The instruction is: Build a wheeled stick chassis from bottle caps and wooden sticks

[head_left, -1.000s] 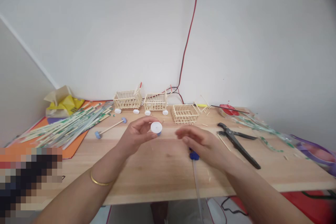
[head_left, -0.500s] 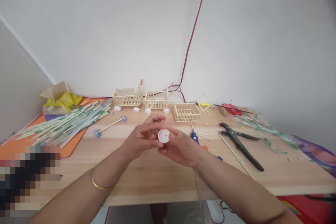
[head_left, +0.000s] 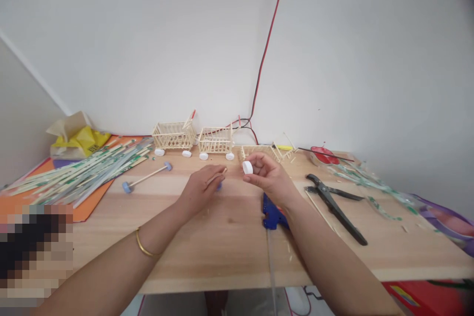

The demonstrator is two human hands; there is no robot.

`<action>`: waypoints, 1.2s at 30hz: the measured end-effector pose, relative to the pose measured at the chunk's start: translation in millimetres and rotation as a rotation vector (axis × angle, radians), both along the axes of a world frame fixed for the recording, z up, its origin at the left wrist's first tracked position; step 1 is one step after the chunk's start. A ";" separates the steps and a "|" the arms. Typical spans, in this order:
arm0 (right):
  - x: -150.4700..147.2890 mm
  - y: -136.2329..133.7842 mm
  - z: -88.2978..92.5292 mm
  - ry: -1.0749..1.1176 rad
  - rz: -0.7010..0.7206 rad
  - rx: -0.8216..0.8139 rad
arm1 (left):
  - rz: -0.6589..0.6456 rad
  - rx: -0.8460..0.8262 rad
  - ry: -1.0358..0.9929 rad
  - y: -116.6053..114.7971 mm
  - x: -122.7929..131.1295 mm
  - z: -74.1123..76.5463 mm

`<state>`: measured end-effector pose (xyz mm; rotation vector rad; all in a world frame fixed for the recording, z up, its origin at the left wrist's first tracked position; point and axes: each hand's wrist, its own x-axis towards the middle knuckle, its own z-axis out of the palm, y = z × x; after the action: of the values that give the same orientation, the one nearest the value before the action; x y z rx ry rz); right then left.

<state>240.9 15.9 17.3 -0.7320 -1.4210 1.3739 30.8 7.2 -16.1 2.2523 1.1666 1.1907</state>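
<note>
My right hand (head_left: 268,177) pinches a white bottle cap (head_left: 247,168) between thumb and fingers above the middle of the table. To its left, apart from it, my left hand (head_left: 202,185) is closed round a thin wooden stick (head_left: 224,171), mostly hidden by the fingers. A small blue piece (head_left: 219,186) shows just under those fingers; whether it is joined to the stick I cannot tell. A blue hot glue gun (head_left: 272,215) lies below my right forearm, partly covered. Behind my right hand is a small wheelless stick basket (head_left: 255,150), partly hidden.
Two stick carts with white wheels, one (head_left: 174,136) left of the other (head_left: 216,140), stand by the wall. A stick axle with blue caps (head_left: 148,177) lies left. Bundled sticks (head_left: 96,170) cover an orange sheet (head_left: 92,207). Black cutters (head_left: 338,210) lie right, near plastic wrappers (head_left: 374,185).
My hands have parted: the right hand has moved right and up with the white cap, while the left has drawn left, keeping the stick. The glue gun shows more.
</note>
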 end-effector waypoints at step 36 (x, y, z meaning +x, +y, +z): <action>6.6 3.6 -12.7 -0.034 0.071 -0.149 | 0.259 0.573 0.403 -39.0 27.3 63.0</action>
<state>247.5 19.5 4.6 -0.8109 -1.3936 1.5414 58.0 -31.8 46.9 2.9464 1.4386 1.3373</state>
